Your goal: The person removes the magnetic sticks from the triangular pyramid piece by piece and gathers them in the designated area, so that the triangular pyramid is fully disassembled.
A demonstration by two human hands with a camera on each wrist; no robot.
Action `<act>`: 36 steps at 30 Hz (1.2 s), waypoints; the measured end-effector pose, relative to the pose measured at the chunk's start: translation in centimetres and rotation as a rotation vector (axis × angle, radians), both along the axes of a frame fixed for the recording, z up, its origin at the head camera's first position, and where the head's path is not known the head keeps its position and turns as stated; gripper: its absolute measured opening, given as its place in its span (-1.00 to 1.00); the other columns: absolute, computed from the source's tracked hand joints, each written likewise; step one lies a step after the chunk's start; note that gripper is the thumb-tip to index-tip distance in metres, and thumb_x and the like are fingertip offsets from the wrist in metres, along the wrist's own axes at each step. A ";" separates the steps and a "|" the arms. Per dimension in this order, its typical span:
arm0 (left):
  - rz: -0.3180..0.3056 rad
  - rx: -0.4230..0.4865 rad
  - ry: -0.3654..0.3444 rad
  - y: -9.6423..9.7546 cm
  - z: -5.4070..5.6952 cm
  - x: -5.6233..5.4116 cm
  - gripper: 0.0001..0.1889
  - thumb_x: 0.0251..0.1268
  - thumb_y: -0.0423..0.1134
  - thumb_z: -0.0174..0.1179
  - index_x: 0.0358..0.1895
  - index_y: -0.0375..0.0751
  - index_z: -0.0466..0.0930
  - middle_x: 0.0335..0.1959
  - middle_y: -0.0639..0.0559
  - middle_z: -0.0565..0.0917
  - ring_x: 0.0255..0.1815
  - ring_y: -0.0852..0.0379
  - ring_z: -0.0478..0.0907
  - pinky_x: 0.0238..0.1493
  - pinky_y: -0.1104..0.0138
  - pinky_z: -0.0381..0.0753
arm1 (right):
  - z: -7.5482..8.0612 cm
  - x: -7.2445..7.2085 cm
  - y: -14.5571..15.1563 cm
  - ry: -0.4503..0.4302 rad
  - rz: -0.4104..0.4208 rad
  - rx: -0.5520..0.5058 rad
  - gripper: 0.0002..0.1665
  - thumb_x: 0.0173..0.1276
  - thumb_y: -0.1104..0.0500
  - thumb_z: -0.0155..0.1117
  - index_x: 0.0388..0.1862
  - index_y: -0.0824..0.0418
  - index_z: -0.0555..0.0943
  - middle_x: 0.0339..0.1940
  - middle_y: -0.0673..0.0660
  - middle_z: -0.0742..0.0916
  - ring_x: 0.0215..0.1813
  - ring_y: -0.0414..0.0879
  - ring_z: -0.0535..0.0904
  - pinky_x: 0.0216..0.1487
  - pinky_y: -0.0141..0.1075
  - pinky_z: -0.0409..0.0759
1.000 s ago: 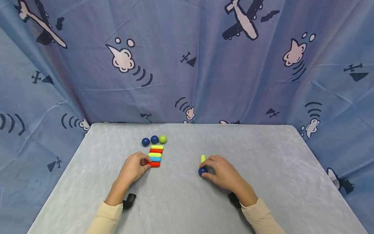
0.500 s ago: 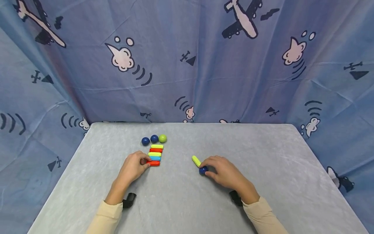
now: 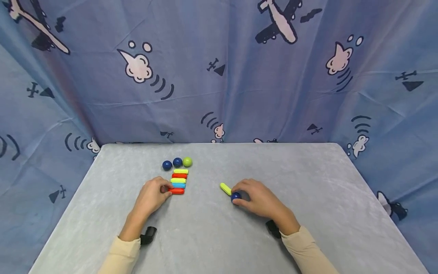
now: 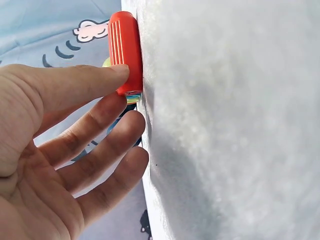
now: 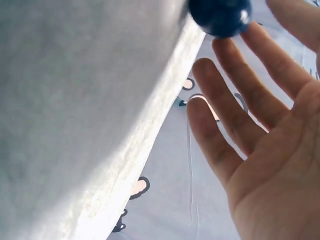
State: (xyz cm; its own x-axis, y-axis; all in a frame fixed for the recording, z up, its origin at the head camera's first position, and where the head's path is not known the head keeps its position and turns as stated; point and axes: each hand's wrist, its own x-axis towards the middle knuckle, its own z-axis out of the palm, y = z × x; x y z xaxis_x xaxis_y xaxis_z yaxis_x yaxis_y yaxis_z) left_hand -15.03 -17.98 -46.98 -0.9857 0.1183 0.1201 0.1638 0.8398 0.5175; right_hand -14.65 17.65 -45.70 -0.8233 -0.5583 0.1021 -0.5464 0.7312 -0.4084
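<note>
My left hand (image 3: pixel 150 197) pinches the left end of a red stick (image 3: pixel 177 191), the nearest in a stacked row. In the left wrist view the thumb lies on that ridged red stick (image 4: pixel 125 50), and the other fingers are spread below. Beyond it lie a blue stick (image 3: pixel 178 185), a yellow one (image 3: pixel 178 180), another red one (image 3: pixel 179 176) and another yellow one (image 3: pixel 181 171). My right hand (image 3: pixel 256 198) holds a dark blue ball (image 3: pixel 235 196) between thumb and forefinger. A loose yellow stick (image 3: pixel 225 189) lies slantwise at the ball's far left side.
Behind the row of sticks sit two dark blue balls (image 3: pixel 167 165) and a green ball (image 3: pixel 187 161). All lie on a pale grey cloth-covered table (image 3: pixel 205 236). A blue printed curtain (image 3: pixel 191 76) stands behind and at both sides.
The loose yellow stick has swung from pointing straight away to slanting left, beside the blue ball in my right hand. My left hand stays on the red stick. The head view has shifted slightly.
</note>
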 end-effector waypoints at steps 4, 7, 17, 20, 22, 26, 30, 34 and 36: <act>-0.004 -0.002 -0.004 0.0 0.1 0.0 -0.84 0.03 -0.38 0.47 -0.29 -0.13 0.78 -0.44 0.05 0.59 -0.44 0.18 0.44 -0.40 0.34 0.37 | -0.4 -0.1 -0.3 0.024 -0.007 0.033 -0.59 0.25 -0.11 0.44 0.03 0.00 0.67 -0.06 -0.08 0.70 0.02 -0.13 0.60 0.10 -0.10 0.58; 0.009 -0.002 -0.019 0.0 0.2 0.0 -0.85 0.05 -0.37 0.47 -0.28 -0.12 0.79 -0.44 0.06 0.59 -0.43 0.18 0.43 -0.40 0.33 0.38 | -0.5 -0.1 -0.3 0.017 -0.014 0.030 -0.59 0.24 -0.09 0.46 0.02 -0.01 0.66 -0.07 -0.08 0.70 0.01 -0.13 0.60 0.10 -0.11 0.58; 0.027 -0.016 -0.021 -0.2 0.1 0.1 -0.85 0.06 -0.34 0.47 -0.27 -0.08 0.79 -0.41 0.08 0.62 -0.42 0.19 0.47 -0.42 0.32 0.39 | -0.2 -0.4 0.1 -0.065 0.019 -0.011 -0.59 0.23 0.05 0.48 0.08 -0.01 0.65 0.00 -0.08 0.73 0.10 -0.13 0.62 0.16 -0.10 0.57; 0.030 -0.015 -0.025 -0.2 0.1 0.1 -0.85 0.06 -0.33 0.47 -0.27 -0.07 0.79 -0.41 0.08 0.63 -0.42 0.19 0.47 -0.43 0.32 0.39 | -0.3 -0.4 0.1 -0.071 0.035 -0.022 -0.58 0.24 0.09 0.47 0.09 -0.01 0.65 0.02 -0.07 0.73 0.11 -0.12 0.63 0.17 -0.09 0.57; 0.033 -0.016 -0.025 -0.3 0.1 0.2 -0.85 0.06 -0.33 0.48 -0.27 -0.07 0.79 -0.42 0.08 0.62 -0.43 0.19 0.47 -0.44 0.32 0.38 | -0.3 -0.4 0.1 -0.067 0.045 -0.026 -0.58 0.25 0.11 0.46 0.10 -0.01 0.64 0.03 -0.06 0.73 0.12 -0.10 0.63 0.17 -0.07 0.58; 0.036 -0.017 -0.024 -0.2 0.0 0.1 -0.85 0.06 -0.33 0.48 -0.27 -0.07 0.79 -0.43 0.08 0.61 -0.45 0.19 0.45 -0.45 0.32 0.37 | -0.3 -0.5 0.0 -0.063 0.058 -0.039 -0.59 0.26 0.15 0.45 0.10 0.00 0.64 0.04 -0.06 0.74 0.13 -0.10 0.64 0.19 -0.07 0.58; 0.036 -0.016 -0.030 -0.2 -0.1 0.2 -0.85 0.06 -0.34 0.48 -0.27 -0.07 0.79 -0.43 0.07 0.61 -0.46 0.20 0.44 -0.45 0.33 0.38 | -0.5 -0.5 -0.1 -0.044 0.075 -0.052 -0.59 0.24 0.18 0.46 0.08 0.01 0.64 0.05 -0.06 0.73 0.16 -0.10 0.64 0.21 -0.08 0.57; 0.044 -0.017 -0.029 -0.1 0.0 0.3 -0.85 0.05 -0.33 0.48 -0.29 -0.08 0.79 -0.43 0.06 0.62 -0.46 0.20 0.45 -0.45 0.33 0.38 | -0.6 -0.5 -0.1 -0.044 0.072 -0.068 -0.60 0.24 0.19 0.47 0.07 0.01 0.64 0.07 -0.07 0.72 0.18 -0.12 0.63 0.23 -0.10 0.57; 0.047 -0.015 -0.028 -0.1 0.0 0.2 -0.86 0.05 -0.33 0.48 -0.29 -0.08 0.78 -0.42 0.06 0.62 -0.45 0.19 0.45 -0.45 0.33 0.38 | -0.6 -0.5 -0.1 -0.044 0.063 -0.079 -0.59 0.23 0.20 0.47 0.06 0.01 0.64 0.06 -0.07 0.72 0.17 -0.13 0.63 0.22 -0.10 0.57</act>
